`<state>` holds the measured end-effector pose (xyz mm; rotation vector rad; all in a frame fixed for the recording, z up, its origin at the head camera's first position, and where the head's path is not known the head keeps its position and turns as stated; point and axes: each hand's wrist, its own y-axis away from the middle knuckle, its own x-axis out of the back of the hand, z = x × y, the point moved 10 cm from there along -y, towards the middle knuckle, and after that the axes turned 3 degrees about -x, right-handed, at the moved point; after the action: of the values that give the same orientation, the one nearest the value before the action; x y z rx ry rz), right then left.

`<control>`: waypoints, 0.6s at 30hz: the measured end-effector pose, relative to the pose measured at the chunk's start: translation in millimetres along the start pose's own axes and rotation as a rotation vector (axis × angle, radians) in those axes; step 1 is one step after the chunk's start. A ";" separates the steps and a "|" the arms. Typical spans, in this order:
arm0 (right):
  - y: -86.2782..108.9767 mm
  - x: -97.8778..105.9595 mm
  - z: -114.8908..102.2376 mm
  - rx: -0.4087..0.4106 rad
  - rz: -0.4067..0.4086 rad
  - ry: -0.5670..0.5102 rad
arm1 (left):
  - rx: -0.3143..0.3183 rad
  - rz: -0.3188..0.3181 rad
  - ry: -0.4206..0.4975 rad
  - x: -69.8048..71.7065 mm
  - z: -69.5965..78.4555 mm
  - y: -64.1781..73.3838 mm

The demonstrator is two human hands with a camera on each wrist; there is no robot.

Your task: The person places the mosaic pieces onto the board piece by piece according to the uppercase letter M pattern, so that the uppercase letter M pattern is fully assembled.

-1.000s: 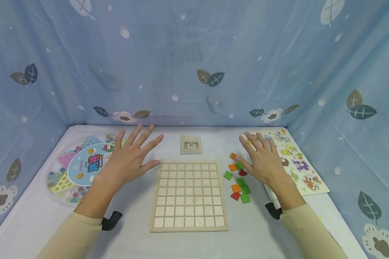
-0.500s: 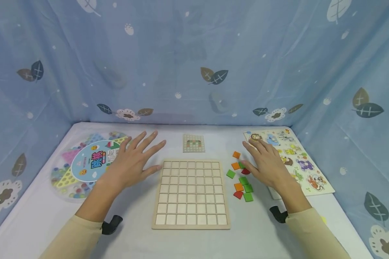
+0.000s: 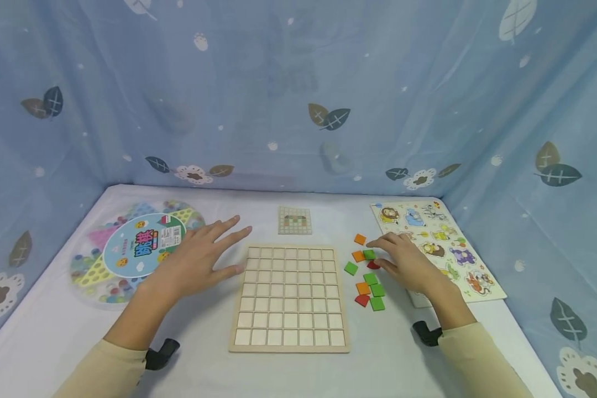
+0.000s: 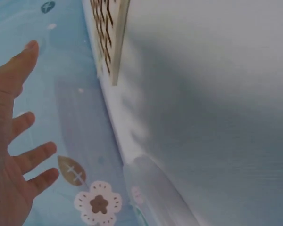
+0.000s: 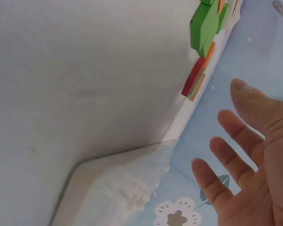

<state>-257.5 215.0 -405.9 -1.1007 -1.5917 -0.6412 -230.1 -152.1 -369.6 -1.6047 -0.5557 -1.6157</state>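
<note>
My left hand (image 3: 194,262) hovers with spread fingers between the round marble game case and the wooden grid board (image 3: 289,298); it holds nothing. The board's square cells are bare. My right hand (image 3: 408,262) is over the right side of the loose coloured tiles, fingers slightly bent and nothing between them. Its thumb overlaps a red quarter-round tile (image 3: 373,265) in the head view. Orange tiles, such as one orange tile (image 3: 360,239), lie with several green squares, including a green tile (image 3: 377,303). In the right wrist view, green tiles (image 5: 203,28) show beyond the thumb.
A small pattern card (image 3: 294,221) with a printed grid lies behind the board. The round clear case (image 3: 144,246) of marbles stands at left. At right lies an animal puzzle board (image 3: 460,254), partly under the right forearm. A blue curtain (image 3: 258,110) encloses the table.
My right hand has lowered toward the tiles and its fingers have drawn in. My left hand has lowered a little, still spread. The head view has shifted slightly.
</note>
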 end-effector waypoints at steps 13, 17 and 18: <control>1.4 -17.2 1.1 0.053 -0.127 -0.065 | 0.040 -0.115 0.030 -23.8 2.0 10.9; 2.3 -20.2 3.5 0.052 -0.155 -0.076 | 0.012 -0.151 0.071 -32.2 5.3 13.4; 2.7 -21.0 4.2 0.047 -0.163 -0.082 | 0.007 -0.163 0.084 -34.3 6.0 14.1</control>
<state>-256.5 212.8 -427.3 -0.9806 -1.7718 -0.6692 -218.8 -148.5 -405.3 -1.5117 -0.6608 -1.7898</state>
